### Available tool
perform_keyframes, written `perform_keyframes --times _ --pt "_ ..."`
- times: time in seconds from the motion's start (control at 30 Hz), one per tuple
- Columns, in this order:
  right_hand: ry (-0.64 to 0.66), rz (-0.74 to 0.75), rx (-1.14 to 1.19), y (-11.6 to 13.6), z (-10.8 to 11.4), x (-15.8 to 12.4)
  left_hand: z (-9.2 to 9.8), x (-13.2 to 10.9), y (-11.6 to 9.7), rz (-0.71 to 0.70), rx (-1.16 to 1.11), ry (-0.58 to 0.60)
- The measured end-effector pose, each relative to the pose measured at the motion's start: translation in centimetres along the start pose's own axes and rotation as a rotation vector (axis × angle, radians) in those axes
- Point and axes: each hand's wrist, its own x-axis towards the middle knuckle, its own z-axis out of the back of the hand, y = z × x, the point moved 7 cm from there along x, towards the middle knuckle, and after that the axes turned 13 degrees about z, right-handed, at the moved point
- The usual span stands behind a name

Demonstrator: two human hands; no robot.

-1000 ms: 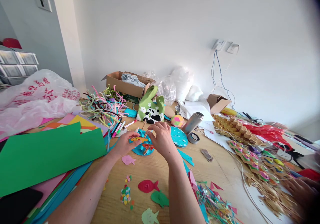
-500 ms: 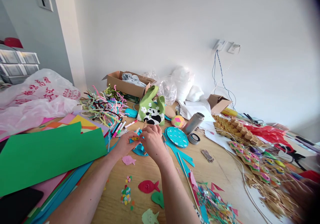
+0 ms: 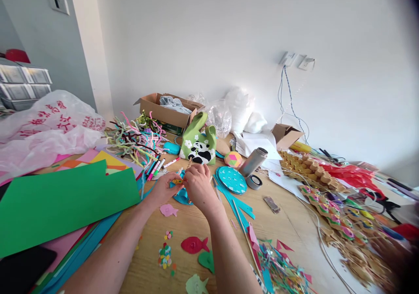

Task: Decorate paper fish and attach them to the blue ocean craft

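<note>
My left hand [image 3: 164,188] pinches a small yellow-orange piece [image 3: 177,181] with dark marks; its exact kind is unclear. Pressed close on the other side, my right hand [image 3: 200,188] has bent fingers that hide what they grip. Below both hands lies a round blue paper piece [image 3: 184,196] with curled strips, partly covered. Paper fish lie nearer to me: a pink fish [image 3: 168,210], a red fish [image 3: 194,244], a green fish [image 3: 206,261] and a pale green fish [image 3: 196,284]. Small coloured paper dots [image 3: 165,256] are heaped beside them.
Green card sheets [image 3: 68,198] cover the left side. Markers [image 3: 155,168], a panda bag [image 3: 198,147], blue paper discs [image 3: 231,179] and a steel flask [image 3: 253,162] stand behind. Paper shreds [image 3: 281,270] lie at right. Another person's hand [image 3: 386,250] shows at the far right.
My hands stay nearly in place, with only slight finger movement around the yellow-orange piece. At the far right, the other person's hand has shifted a little.
</note>
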Motion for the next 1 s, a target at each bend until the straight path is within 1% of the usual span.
perform_keyframes --times 0.23,0.47,0.73,1.0 --pt "-0.021 0.013 0.005 0.0 -0.4 0.0 0.0 0.0 0.0 0.026 -0.022 -0.004" --pt "0.025 0.021 -0.007 0.2 -0.7 0.2 0.0 0.0 0.0 0.026 -0.028 -0.002" --pt "0.027 0.005 0.012 0.4 0.4 -0.3 -0.1 -0.1 0.3 0.051 -0.044 0.004" --pt "0.051 -0.005 0.0 0.3 -0.5 0.0 0.0 0.0 0.0 0.036 -0.026 -0.014"
